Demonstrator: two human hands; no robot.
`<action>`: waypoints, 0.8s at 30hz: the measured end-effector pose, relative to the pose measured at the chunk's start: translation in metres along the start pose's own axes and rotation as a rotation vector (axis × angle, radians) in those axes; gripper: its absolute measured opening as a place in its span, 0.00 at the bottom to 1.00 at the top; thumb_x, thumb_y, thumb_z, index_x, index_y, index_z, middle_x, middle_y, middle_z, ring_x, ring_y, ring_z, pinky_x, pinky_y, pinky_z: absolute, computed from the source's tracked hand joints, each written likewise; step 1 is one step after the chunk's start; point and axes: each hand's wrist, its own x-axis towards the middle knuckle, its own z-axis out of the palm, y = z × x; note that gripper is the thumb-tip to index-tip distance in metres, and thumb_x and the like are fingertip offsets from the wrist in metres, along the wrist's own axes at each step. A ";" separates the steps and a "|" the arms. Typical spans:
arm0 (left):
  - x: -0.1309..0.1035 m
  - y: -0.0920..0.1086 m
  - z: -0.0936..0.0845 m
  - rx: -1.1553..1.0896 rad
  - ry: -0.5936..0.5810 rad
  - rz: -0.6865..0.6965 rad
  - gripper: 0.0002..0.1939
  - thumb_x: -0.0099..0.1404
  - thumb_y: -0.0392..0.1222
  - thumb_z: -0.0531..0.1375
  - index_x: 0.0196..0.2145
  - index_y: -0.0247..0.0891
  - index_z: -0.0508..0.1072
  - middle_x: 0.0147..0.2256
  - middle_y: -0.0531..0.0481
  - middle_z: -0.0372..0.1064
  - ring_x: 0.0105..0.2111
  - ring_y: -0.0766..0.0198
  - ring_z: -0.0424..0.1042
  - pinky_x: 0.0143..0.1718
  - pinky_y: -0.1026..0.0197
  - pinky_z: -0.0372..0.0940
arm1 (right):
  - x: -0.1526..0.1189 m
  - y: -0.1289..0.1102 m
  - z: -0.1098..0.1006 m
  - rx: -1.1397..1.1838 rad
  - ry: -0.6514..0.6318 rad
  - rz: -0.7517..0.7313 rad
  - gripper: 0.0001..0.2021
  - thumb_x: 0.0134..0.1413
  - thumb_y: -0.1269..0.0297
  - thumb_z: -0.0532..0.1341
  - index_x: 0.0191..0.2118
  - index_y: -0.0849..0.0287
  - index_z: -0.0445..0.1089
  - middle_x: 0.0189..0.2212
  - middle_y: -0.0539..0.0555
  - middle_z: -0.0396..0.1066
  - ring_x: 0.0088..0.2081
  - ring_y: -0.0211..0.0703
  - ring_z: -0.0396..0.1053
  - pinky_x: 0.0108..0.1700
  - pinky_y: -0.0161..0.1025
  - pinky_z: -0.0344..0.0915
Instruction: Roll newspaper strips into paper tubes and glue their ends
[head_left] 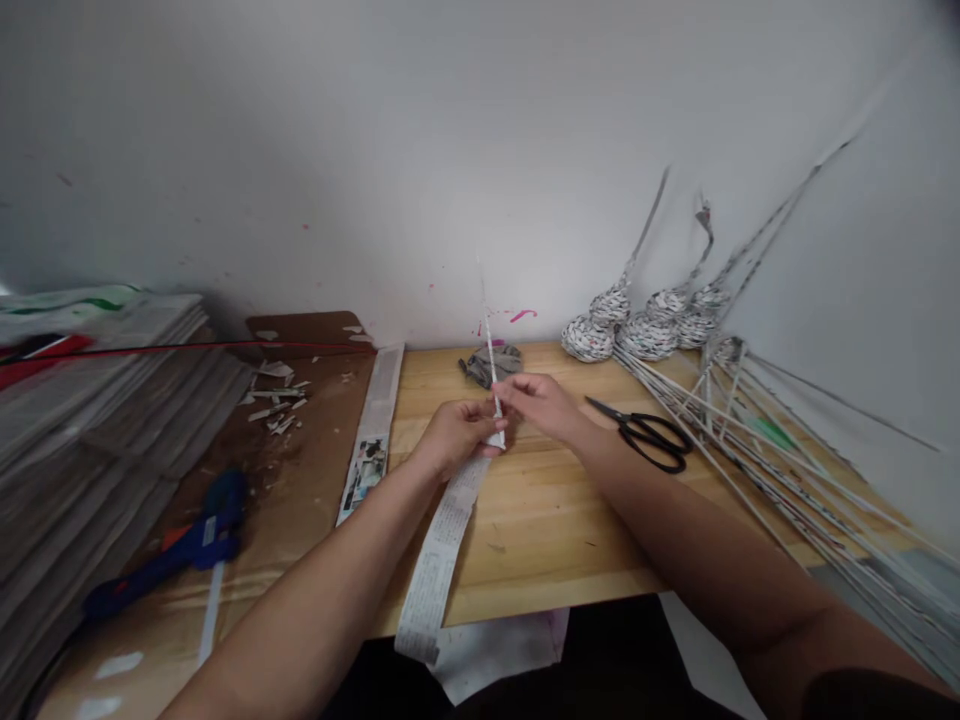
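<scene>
Between my two hands a newspaper strip (pixel 442 550) is partly rolled around a thin stick, whose slim upper end points at the wall. My left hand (pixel 459 435) pinches the lower end of this roll, where the flat strip joins it. Higher up, my right hand (pixel 536 400) has its fingertips closed on the rolled part. The loose tail of the strip runs toward me and hangs over the table's front edge. Behind my hands lies a crumpled grey cloth (pixel 491 365). Black-handled scissors (pixel 645 435) rest beside my right forearm.
Woven paper gourd shapes (pixel 589 338) stand by the wall at right, with several rolled paper sticks (pixel 780 480) near them. Another newspaper strip (pixel 371 430) lies left. A blue glue gun (pixel 214 525), paper scraps (pixel 277 400) and stacked newspapers (pixel 112 450) are further left.
</scene>
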 end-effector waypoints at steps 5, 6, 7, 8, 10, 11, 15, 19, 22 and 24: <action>0.000 0.002 0.000 -0.011 0.004 0.016 0.15 0.44 0.42 0.74 0.26 0.33 0.75 0.23 0.50 0.73 0.24 0.66 0.72 0.24 0.65 0.69 | 0.015 0.018 -0.009 -0.504 0.343 -0.182 0.23 0.56 0.48 0.61 0.51 0.59 0.72 0.45 0.61 0.73 0.43 0.49 0.68 0.46 0.43 0.63; 0.000 0.003 0.000 -0.023 -0.008 0.019 0.16 0.44 0.43 0.75 0.26 0.33 0.75 0.24 0.50 0.73 0.24 0.66 0.72 0.23 0.66 0.68 | 0.017 0.022 -0.010 -0.646 0.343 -0.179 0.23 0.53 0.49 0.64 0.50 0.59 0.73 0.45 0.62 0.73 0.45 0.52 0.68 0.47 0.45 0.62; -0.001 0.003 -0.001 -0.034 -0.020 0.019 0.17 0.43 0.44 0.75 0.26 0.33 0.75 0.24 0.50 0.73 0.24 0.66 0.72 0.23 0.67 0.68 | 0.019 0.026 -0.011 -0.756 0.323 -0.154 0.21 0.52 0.51 0.65 0.47 0.59 0.74 0.43 0.63 0.74 0.44 0.53 0.68 0.47 0.45 0.61; -0.001 0.004 -0.001 -0.043 -0.026 0.017 0.18 0.43 0.44 0.75 0.27 0.33 0.75 0.25 0.49 0.74 0.25 0.66 0.73 0.23 0.67 0.67 | 0.021 0.029 -0.012 -0.824 0.304 -0.118 0.17 0.52 0.53 0.65 0.42 0.59 0.76 0.40 0.62 0.75 0.42 0.53 0.68 0.45 0.45 0.61; -0.001 0.004 -0.002 -0.062 -0.024 0.013 0.18 0.43 0.43 0.75 0.27 0.33 0.75 0.26 0.49 0.74 0.26 0.65 0.74 0.23 0.67 0.68 | 0.022 0.034 -0.011 -0.861 0.291 -0.051 0.10 0.55 0.56 0.63 0.35 0.57 0.76 0.33 0.59 0.76 0.37 0.50 0.69 0.40 0.42 0.61; 0.000 0.005 -0.002 -0.076 -0.018 0.013 0.18 0.43 0.43 0.75 0.28 0.32 0.75 0.26 0.49 0.74 0.26 0.65 0.74 0.24 0.67 0.69 | 0.022 0.036 -0.010 -0.856 0.306 -0.032 0.09 0.57 0.58 0.62 0.33 0.57 0.75 0.31 0.58 0.76 0.35 0.48 0.69 0.37 0.41 0.60; 0.000 0.007 -0.004 -0.139 -0.011 0.028 0.16 0.43 0.38 0.75 0.29 0.32 0.76 0.26 0.51 0.73 0.26 0.64 0.75 0.27 0.65 0.71 | 0.023 0.038 -0.009 -0.799 0.375 -0.032 0.09 0.58 0.60 0.59 0.32 0.57 0.73 0.30 0.56 0.75 0.33 0.47 0.70 0.36 0.40 0.60; 0.002 0.009 -0.008 -0.171 0.009 0.053 0.17 0.46 0.35 0.74 0.35 0.33 0.78 0.27 0.52 0.72 0.25 0.65 0.75 0.25 0.65 0.72 | 0.022 0.033 -0.011 -0.507 0.400 -0.088 0.08 0.60 0.64 0.56 0.39 0.58 0.72 0.33 0.56 0.76 0.37 0.46 0.72 0.42 0.41 0.63; 0.005 0.009 -0.013 -0.199 0.074 0.076 0.14 0.48 0.35 0.73 0.34 0.33 0.78 0.27 0.51 0.72 0.26 0.66 0.74 0.23 0.67 0.71 | 0.017 0.023 -0.007 -0.156 0.346 -0.074 0.11 0.61 0.59 0.57 0.44 0.57 0.70 0.36 0.55 0.76 0.38 0.43 0.72 0.42 0.40 0.66; 0.008 0.010 -0.016 -0.224 0.101 0.087 0.11 0.50 0.34 0.72 0.33 0.32 0.78 0.27 0.50 0.73 0.25 0.68 0.73 0.21 0.70 0.70 | 0.011 0.016 0.000 0.004 0.204 -0.010 0.14 0.57 0.51 0.60 0.37 0.58 0.71 0.33 0.54 0.75 0.34 0.41 0.71 0.38 0.38 0.66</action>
